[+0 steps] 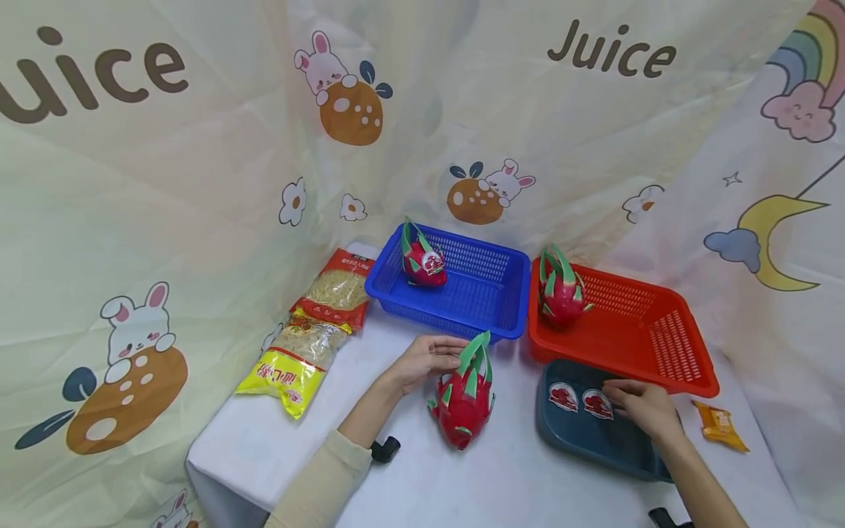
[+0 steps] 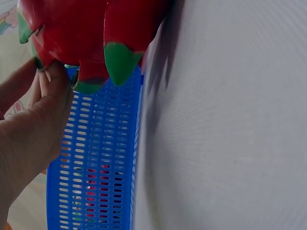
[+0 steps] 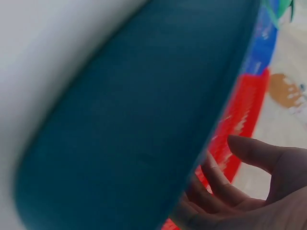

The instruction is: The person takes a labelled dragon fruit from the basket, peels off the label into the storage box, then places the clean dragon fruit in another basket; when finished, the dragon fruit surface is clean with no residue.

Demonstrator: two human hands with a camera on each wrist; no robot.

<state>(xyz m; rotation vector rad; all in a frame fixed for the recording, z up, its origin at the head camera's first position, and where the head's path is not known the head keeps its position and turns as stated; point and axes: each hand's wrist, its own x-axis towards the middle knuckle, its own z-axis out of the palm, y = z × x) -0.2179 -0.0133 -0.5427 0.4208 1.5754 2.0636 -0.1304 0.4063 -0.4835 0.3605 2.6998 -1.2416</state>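
Note:
A red dragon fruit [image 1: 464, 411] with green leaves is on the white table in front of me. My left hand [image 1: 432, 361] holds it near its leafy top; in the left wrist view the fingertips meet its lower side. To the right is a dark teal tray [image 1: 607, 447] with two white-edged stickers [image 1: 563, 397] showing a red fruit. My right hand [image 1: 639, 407] reaches over it, fingertips close beside the right sticker [image 1: 597, 404]. In the right wrist view the thumb stands apart from the fingers, some of which the tray wall hides.
Behind stand a blue basket [image 1: 485, 323] holding a stickered dragon fruit [image 1: 425, 265] and a red basket [image 1: 689, 330] holding another dragon fruit [image 1: 563, 297]. Two food bags, one red [image 1: 339, 282] and one yellow [image 1: 290, 367], lie left. A small orange packet [image 1: 719, 427] lies at the right.

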